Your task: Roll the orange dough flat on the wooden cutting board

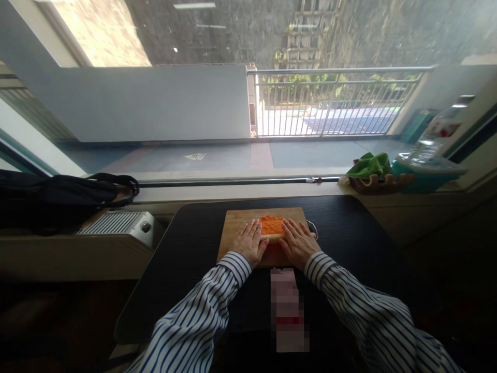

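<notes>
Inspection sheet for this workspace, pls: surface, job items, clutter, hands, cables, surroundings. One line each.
Surface: dark table, wooden board on it.
Job items: flattened orange mass on the board, pale rolling pin lying across it.
Clutter: pink packet on the near side of the board, print unreadable.
Hands: left hand and right hand palm down over the pin's ends, fingers extended.
Cables: nothing seen.
Surroundings: black bag at left; green cloth, teal tub and bottle at right; railing beyond the window.

The hands (248,242) (300,243) partly hide what seems a roller (273,239).
</notes>
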Demonstrator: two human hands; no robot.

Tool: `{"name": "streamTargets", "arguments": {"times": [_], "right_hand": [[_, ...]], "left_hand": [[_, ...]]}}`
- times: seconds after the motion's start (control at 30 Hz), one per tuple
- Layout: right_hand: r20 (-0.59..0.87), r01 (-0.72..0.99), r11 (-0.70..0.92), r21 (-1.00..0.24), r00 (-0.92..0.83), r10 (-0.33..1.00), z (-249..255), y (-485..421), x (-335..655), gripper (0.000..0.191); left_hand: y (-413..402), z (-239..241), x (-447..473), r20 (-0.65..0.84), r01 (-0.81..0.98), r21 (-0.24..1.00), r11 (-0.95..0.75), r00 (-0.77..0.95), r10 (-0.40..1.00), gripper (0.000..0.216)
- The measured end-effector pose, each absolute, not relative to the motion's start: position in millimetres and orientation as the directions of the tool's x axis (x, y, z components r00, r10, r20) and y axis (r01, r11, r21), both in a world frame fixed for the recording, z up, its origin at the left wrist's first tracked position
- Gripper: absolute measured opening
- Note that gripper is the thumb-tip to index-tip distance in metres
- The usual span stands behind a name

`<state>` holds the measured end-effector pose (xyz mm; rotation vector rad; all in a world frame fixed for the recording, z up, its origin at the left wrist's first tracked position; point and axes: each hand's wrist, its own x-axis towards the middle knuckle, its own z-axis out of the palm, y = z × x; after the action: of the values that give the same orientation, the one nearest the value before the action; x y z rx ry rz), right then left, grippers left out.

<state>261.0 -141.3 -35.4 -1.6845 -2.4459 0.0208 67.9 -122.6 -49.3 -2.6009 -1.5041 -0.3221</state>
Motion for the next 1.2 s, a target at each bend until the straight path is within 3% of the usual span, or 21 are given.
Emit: {"name": "streamTargets", "arguments": {"times": [0.27,0.73,1.2], "right_hand": [[0.056,0.945,0.318,-0.070,-0.315,0.948,-30.5,-99.6,256.3,0.057],[-0.037,0.937,0.314,-0.155,-0.323,0.946,-31.1,-34.1,257.1,0.060],[-0.019,0.938,0.280,-0.204,-0.289,0.957,-27.4,-9.7,253.1,0.054]], "left_hand": [[-84.9,-46.8,73.3,0.194,0.888,0.014,-0.460,0.449,0.872,0.058],[-29.7,-39.6,72.5,0.111,0.893,0.093,-0.440,0.430,0.896,0.062],[-4.2,-44.7,70.9,0.179,0.896,0.087,-0.435,0.416,0.892,0.059]]}}
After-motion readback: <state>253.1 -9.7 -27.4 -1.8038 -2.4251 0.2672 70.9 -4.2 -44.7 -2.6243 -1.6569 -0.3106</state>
